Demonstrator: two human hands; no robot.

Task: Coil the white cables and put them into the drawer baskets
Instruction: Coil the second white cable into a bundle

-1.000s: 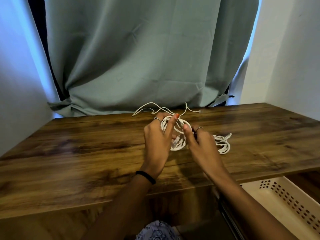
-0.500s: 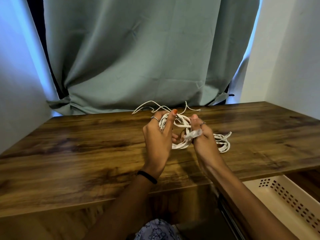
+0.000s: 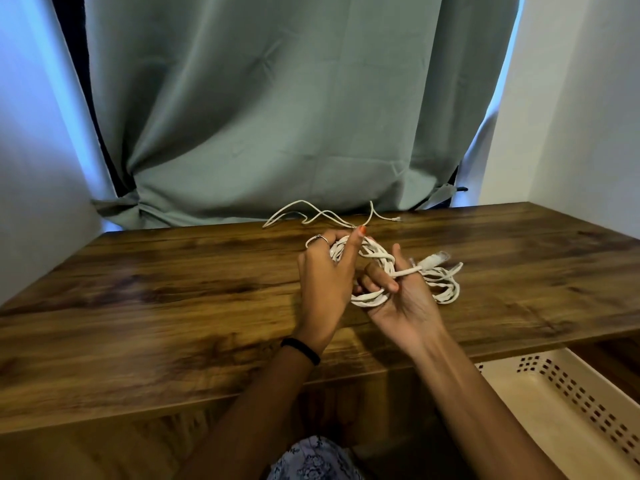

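Cable coil [image 3: 372, 252] partly hidden btwn hands, held above table [image 3: 173, 292]. L hand [image 3: 325, 282] grips coil's left side, fingers curled round it. R hand [image 3: 401, 296], palm up, pinches the loose end; plug [image 3: 437, 257] blurred, points right. 2nd bundle [image 3: 445, 284] lies behind R hand. Thin cable [image 3: 311, 216] trails at far edge. Basket [image 3: 571, 410] cut off lower right.

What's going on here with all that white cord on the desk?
A person is coiling a flat white cable above a wooden desk. The left hand grips the coil, and the right hand holds its plug end. A coiled cable, a thin loose cable and an open basket wait nearby.
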